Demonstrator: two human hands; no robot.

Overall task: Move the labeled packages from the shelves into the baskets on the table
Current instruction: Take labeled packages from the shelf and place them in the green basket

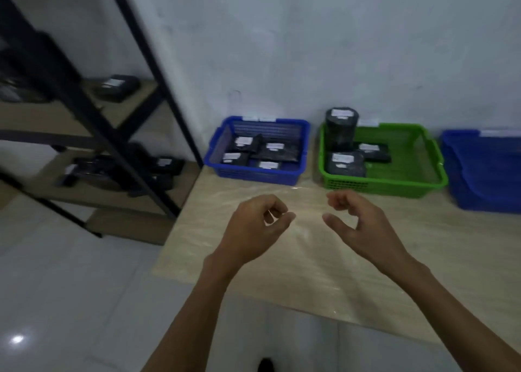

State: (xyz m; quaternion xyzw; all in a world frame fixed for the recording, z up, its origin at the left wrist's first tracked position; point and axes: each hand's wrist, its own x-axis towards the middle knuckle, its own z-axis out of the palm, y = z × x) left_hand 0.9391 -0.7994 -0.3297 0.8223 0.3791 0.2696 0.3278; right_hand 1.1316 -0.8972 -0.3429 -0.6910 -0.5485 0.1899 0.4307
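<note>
A pale wall fills the upper half of the frame, and a glossy white floor takes the lower left. A light wood-grain table runs from the centre to the right edge. A black-framed shelf rack with tan boards stands on the left, blurred.

Three baskets sit in a row along the table's far edge against the wall. The blue basket is at centre, the green basket just right of it, and a second blue basket is cut off by the right edge.

Both forearms reach up from the bottom of the frame. The left hand and the right hand hover over the bare tabletop in front of the baskets, apart from each other. The fingers of each are loosely curled and hold nothing.

Black packages with white labels lie in several places. Four flat ones lie in the centre blue basket. In the green basket a tall package stands upright in the far left corner, with two flatter ones beside it.

On the rack, one package lies on the upper board. A cluster of packages lies on the lower board, too blurred to count.
</note>
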